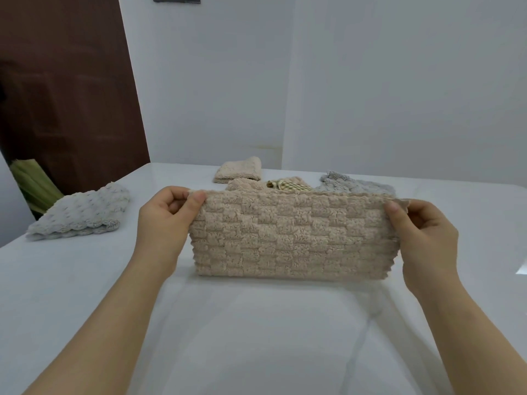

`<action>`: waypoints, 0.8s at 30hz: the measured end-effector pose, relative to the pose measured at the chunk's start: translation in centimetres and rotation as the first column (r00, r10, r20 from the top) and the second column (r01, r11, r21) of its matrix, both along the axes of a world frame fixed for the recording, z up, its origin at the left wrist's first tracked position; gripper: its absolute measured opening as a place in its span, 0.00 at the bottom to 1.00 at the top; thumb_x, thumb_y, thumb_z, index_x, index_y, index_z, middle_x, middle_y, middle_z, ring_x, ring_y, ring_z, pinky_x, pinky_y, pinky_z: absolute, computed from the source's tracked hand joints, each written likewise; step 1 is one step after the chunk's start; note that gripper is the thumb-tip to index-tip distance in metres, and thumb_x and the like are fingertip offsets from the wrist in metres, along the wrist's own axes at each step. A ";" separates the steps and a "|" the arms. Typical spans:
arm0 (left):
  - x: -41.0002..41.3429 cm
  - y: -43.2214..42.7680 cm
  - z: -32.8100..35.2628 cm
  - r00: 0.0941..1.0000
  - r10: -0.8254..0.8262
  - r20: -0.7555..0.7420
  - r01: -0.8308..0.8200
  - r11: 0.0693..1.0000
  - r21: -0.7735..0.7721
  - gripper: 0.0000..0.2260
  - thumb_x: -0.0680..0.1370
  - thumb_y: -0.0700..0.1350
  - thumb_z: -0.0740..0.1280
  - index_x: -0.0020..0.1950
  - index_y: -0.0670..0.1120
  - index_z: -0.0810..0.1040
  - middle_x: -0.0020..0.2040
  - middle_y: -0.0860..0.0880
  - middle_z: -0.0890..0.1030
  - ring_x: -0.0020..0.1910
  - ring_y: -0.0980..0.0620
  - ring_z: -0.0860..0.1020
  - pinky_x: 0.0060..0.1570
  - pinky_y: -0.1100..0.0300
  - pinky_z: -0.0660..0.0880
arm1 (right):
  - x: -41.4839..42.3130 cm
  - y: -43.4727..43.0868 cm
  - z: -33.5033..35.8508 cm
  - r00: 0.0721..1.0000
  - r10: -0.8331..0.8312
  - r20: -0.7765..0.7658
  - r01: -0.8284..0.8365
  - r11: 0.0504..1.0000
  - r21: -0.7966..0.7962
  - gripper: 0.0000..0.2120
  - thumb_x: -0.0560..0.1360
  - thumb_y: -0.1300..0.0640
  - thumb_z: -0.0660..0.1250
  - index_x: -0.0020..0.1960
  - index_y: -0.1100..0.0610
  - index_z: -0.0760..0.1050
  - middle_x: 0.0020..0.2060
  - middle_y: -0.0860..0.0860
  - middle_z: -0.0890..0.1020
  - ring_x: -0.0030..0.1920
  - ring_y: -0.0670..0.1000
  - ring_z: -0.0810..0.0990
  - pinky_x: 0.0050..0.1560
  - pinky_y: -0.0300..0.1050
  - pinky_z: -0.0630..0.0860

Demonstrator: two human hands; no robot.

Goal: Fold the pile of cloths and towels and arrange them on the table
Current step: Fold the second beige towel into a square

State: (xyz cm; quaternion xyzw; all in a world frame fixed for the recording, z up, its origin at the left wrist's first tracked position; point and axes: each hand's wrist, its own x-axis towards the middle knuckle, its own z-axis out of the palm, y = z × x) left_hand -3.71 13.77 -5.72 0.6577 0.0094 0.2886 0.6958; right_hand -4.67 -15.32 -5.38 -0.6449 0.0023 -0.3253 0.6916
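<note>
A white glossy desk [256, 337] fills the near and middle ground, backed by a plain white wall [370, 81], with a dark brown door [65, 81] at far left. On the desk at left lies a folded grey cloth [82, 212]. At the far side an unfolded pile [353, 185] of beige, checked and grey cloths sits just behind the piece I hold, and a folded beige cloth [239, 169] lies beyond it, near the wall. A green bundle [31, 183] shows off the desk's left edge by the door.

At centre I hold a beige towel [293, 238], doubled over, upright and stretched wide between both hands. My left grip [165, 220] is pinched on its upper left corner, thumb in front. My right grip [422, 238] is pinched on the upper right corner the same way. The towel's lower fold hangs close to the desk; whether it touches I cannot tell.
</note>
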 end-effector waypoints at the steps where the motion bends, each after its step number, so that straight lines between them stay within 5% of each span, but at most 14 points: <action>1: 0.0 0.0 0.1 1.000 0.000 -0.004 0.000 1.000 0.001 0.07 0.74 0.42 0.68 0.36 0.49 0.74 0.33 0.48 0.73 0.35 0.53 0.71 0.38 0.58 0.71 | 0.0 0.0 0.1 1.000 -0.008 -0.002 0.008 1.000 -0.006 0.10 0.73 0.60 0.68 0.35 0.51 0.73 0.29 0.42 0.76 0.28 0.36 0.74 0.32 0.26 0.71; 5: -0.2 -0.1 0.3 0.998 -0.045 -0.047 0.042 0.998 -0.052 0.07 0.74 0.42 0.68 0.37 0.49 0.74 0.33 0.48 0.74 0.35 0.52 0.73 0.39 0.57 0.74 | -0.2 -0.2 0.4 0.998 -0.047 -0.050 0.046 0.999 -0.007 0.10 0.72 0.58 0.70 0.34 0.53 0.72 0.31 0.46 0.75 0.28 0.38 0.74 0.29 0.29 0.73; 8: -0.5 -0.4 0.6 0.984 -0.101 -0.146 0.094 0.994 -0.055 0.07 0.76 0.42 0.67 0.38 0.48 0.74 0.32 0.50 0.76 0.29 0.56 0.76 0.27 0.67 0.75 | -0.1 -0.7 0.6 0.985 0.000 -0.172 -0.002 1.000 -0.009 0.10 0.72 0.55 0.70 0.34 0.54 0.72 0.32 0.49 0.75 0.32 0.46 0.74 0.35 0.40 0.75; 11: -0.1 -0.5 -0.3 0.932 -0.173 -0.319 0.154 0.984 -0.086 0.07 0.76 0.41 0.66 0.39 0.47 0.74 0.32 0.48 0.78 0.23 0.54 0.76 0.22 0.66 0.72 | 0.5 -1.3 -0.3 0.928 0.052 -0.369 -0.066 0.997 -0.027 0.11 0.72 0.55 0.70 0.35 0.57 0.72 0.31 0.52 0.75 0.31 0.51 0.73 0.36 0.44 0.72; 15: 0.8 -0.3 -2.8 0.863 -0.101 -0.495 0.248 0.938 0.241 0.07 0.77 0.39 0.63 0.50 0.50 0.74 0.36 0.43 0.76 0.28 0.48 0.70 0.30 0.59 0.67 | 1.3 -1.6 -2.3 0.861 -0.025 -0.508 -0.068 0.984 -0.164 0.08 0.73 0.57 0.69 0.37 0.57 0.75 0.29 0.52 0.74 0.21 0.44 0.71 0.22 0.33 0.66; 17: 1.0 -0.2 -3.0 0.834 -0.178 -0.523 0.368 0.885 0.286 0.13 0.76 0.39 0.65 0.55 0.57 0.74 0.42 0.44 0.78 0.33 0.48 0.73 0.36 0.56 0.71 | 1.3 -1.6 -2.5 0.845 -0.020 -0.534 -0.092 0.979 -0.182 0.03 0.74 0.57 0.67 0.47 0.56 0.77 0.30 0.50 0.73 0.19 0.44 0.68 0.16 0.31 0.60; 20: 0.9 -0.3 -2.8 0.816 -0.203 -0.542 0.455 0.803 0.384 0.14 0.73 0.41 0.70 0.49 0.60 0.76 0.49 0.50 0.78 0.46 0.51 0.76 0.49 0.56 0.74 | 1.4 -1.9 -2.4 0.811 0.016 -0.585 -0.167 0.965 -0.204 0.13 0.74 0.53 0.67 0.58 0.52 0.73 0.31 0.50 0.70 0.24 0.48 0.63 0.18 0.36 0.61; 24: 1.0 -0.9 -3.5 0.882 -0.003 -0.472 0.317 0.744 0.588 0.10 0.71 0.40 0.71 0.42 0.57 0.78 0.48 0.53 0.80 0.43 0.55 0.75 0.42 0.63 0.70 | 0.8 -1.9 -2.2 0.771 -0.033 -0.636 -0.287 0.874 -0.392 0.23 0.72 0.52 0.69 0.65 0.49 0.67 0.34 0.52 0.75 0.28 0.50 0.70 0.30 0.41 0.65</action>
